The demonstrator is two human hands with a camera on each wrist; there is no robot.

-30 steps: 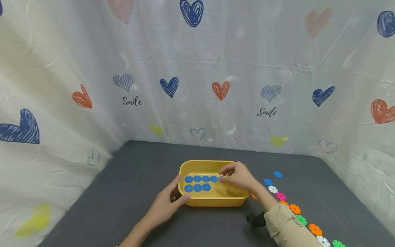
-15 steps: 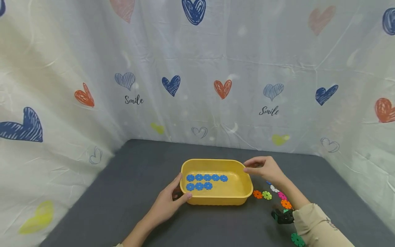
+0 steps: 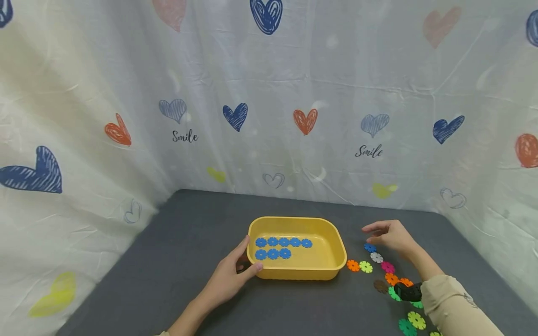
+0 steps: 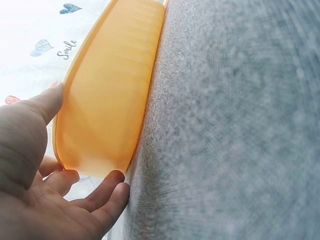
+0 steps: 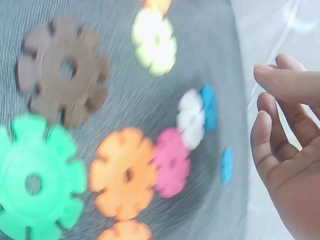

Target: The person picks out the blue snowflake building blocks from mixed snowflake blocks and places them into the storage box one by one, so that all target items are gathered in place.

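Note:
A yellow plastic tub point(image 3: 300, 273) stands on the dark table, with blue notched snowflake discs point(image 3: 284, 242) inside in two rows, the back row longer. My left hand point(image 3: 227, 275) grips its left end; in the left wrist view the thumb lies at the rim and the fingertips are at the end wall point(image 4: 100, 115). Right of the tub my right hand point(image 3: 392, 235) hovers with relaxed fingers and nothing between them. Just under its fingertips lies a loose blue disc point(image 3: 370, 248). The right wrist view has two blue discs, one point(image 5: 226, 165) apart, the other beside a white disc point(image 5: 191, 119).
Loose discs trail along the right side toward the front: pink point(image 3: 388, 267), orange point(image 3: 392, 279), brown point(image 3: 381, 286), green and yellow-green point(image 3: 416, 320). An orange point(image 3: 353, 265) and a yellow-green disc lie by the tub's right end. A heart-printed curtain point(image 3: 269, 140) encloses the table.
My right hand has let go of a blue disc at the end of the tub's back row, left the tub and moved right over the loose discs. The left hand keeps its hold.

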